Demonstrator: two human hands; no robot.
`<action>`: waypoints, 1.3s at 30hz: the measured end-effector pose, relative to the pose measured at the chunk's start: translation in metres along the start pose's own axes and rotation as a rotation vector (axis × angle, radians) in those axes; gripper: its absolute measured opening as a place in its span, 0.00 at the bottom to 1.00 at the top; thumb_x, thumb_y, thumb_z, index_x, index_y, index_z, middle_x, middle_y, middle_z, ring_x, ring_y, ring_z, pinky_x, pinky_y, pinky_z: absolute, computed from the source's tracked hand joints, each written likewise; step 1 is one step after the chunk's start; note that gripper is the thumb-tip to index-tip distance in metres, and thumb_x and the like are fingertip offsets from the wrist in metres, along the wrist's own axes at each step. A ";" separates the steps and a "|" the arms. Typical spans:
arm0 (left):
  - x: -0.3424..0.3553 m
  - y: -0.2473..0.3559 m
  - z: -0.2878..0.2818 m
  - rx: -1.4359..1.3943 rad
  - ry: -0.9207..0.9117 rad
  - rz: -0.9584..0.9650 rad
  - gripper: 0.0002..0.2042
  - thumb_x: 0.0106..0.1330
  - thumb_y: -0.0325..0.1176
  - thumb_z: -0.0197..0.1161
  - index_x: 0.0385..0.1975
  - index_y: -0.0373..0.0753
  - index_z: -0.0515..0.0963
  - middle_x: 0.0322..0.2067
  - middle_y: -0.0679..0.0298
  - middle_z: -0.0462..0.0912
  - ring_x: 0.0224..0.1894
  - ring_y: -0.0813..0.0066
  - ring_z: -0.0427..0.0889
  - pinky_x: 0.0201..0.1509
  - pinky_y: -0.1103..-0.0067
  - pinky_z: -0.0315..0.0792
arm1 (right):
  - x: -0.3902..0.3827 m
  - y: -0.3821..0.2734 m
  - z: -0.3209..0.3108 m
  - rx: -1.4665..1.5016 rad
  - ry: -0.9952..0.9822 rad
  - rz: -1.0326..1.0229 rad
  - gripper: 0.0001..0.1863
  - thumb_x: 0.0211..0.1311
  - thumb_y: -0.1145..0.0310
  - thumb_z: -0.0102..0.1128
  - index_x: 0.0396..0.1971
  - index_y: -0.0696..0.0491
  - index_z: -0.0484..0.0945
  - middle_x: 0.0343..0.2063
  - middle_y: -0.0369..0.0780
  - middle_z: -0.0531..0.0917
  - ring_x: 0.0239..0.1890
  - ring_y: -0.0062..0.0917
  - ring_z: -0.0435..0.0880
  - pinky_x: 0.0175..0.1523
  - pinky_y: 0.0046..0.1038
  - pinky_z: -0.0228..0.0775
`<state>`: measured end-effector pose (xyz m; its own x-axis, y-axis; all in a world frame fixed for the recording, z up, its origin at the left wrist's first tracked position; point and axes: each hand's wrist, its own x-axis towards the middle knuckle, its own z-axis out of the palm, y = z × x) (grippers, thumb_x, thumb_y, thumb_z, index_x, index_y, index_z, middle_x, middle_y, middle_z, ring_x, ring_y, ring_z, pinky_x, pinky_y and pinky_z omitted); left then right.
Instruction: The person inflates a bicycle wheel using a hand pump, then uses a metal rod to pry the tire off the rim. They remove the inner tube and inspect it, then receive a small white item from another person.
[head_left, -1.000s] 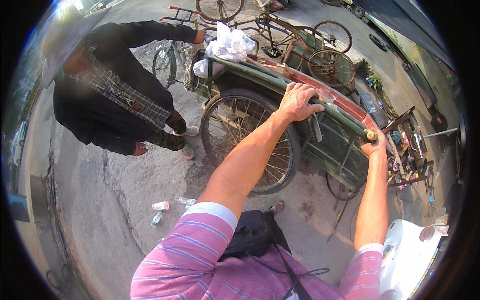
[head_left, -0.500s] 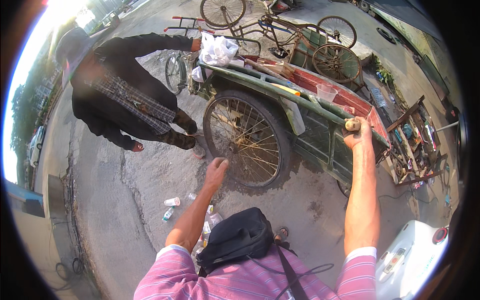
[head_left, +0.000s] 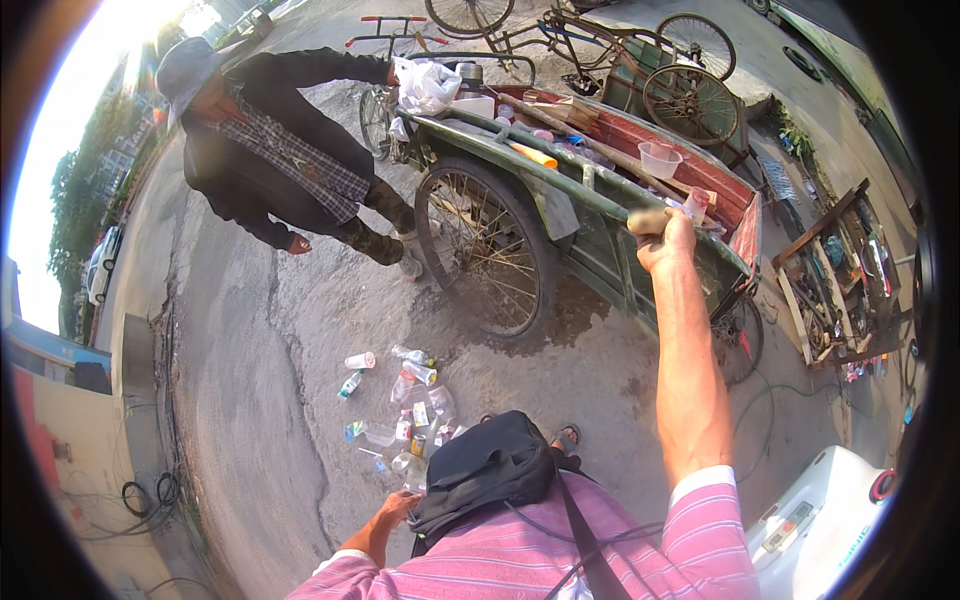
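My right hand (head_left: pixel 668 242) is closed round a blurred tan, round-ended object (head_left: pixel 645 220) above the near rail of the green cargo tricycle (head_left: pixel 610 265). Its red-lined bed holds a long pole (head_left: pixel 600 145), a clear tub (head_left: pixel 660 158), a yellow item (head_left: pixel 532 154) and white bags (head_left: pixel 428 85). My left hand (head_left: pixel 398 507) is low by the black shoulder bag (head_left: pixel 480 470), its fingers partly hidden. Several discarded plastic bottles (head_left: pixel 415 395) lie on the ground just beyond it, left of my feet.
Another person (head_left: pixel 270 160) in a dark jacket and hat stands left of the big wheel, one arm at the bags. Overturned tricycles (head_left: pixel 690 100) lie behind, a scrap-filled frame (head_left: pixel 840 280) at right, a white vehicle body (head_left: pixel 820 510) at lower right, cables (head_left: pixel 140 500) at lower left.
My left hand has left the cart rail and dropped down to beside the black bag. My right hand and its tan object appear further left in the view, and more bottles show.
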<state>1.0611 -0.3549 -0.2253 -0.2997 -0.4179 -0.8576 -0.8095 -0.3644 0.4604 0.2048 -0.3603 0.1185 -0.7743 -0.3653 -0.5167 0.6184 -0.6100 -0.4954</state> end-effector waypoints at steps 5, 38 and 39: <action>-0.058 0.195 0.047 -0.222 0.123 -0.162 0.18 0.74 0.45 0.65 0.52 0.35 0.80 0.43 0.58 0.88 0.43 0.65 0.88 0.42 0.70 0.79 | 0.019 -0.001 -0.008 -0.056 -0.035 0.051 0.11 0.67 0.75 0.42 0.22 0.54 0.65 0.19 0.40 0.70 0.23 0.37 0.76 0.30 0.43 0.79; -0.446 0.099 0.140 -0.731 0.434 -0.824 0.15 0.73 0.42 0.67 0.48 0.37 0.79 0.37 0.58 0.89 0.35 0.67 0.88 0.39 0.69 0.79 | -0.107 0.194 -0.197 -0.357 0.525 0.673 0.18 0.76 0.60 0.41 0.46 0.58 0.76 0.42 0.46 0.83 0.50 0.44 0.84 0.55 0.47 0.77; -0.436 0.103 0.147 -0.749 0.425 -0.769 0.16 0.73 0.42 0.67 0.48 0.37 0.79 0.38 0.58 0.89 0.35 0.67 0.88 0.39 0.69 0.79 | -0.108 0.189 -0.197 -0.365 0.507 0.690 0.19 0.77 0.59 0.41 0.46 0.58 0.76 0.41 0.46 0.83 0.49 0.44 0.84 0.53 0.47 0.78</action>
<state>1.0346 -0.0873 0.1625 0.4516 -0.0662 -0.8898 -0.1592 -0.9872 -0.0074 0.4315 -0.2976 -0.0570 -0.1216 -0.1616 -0.9793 0.9906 -0.0816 -0.1096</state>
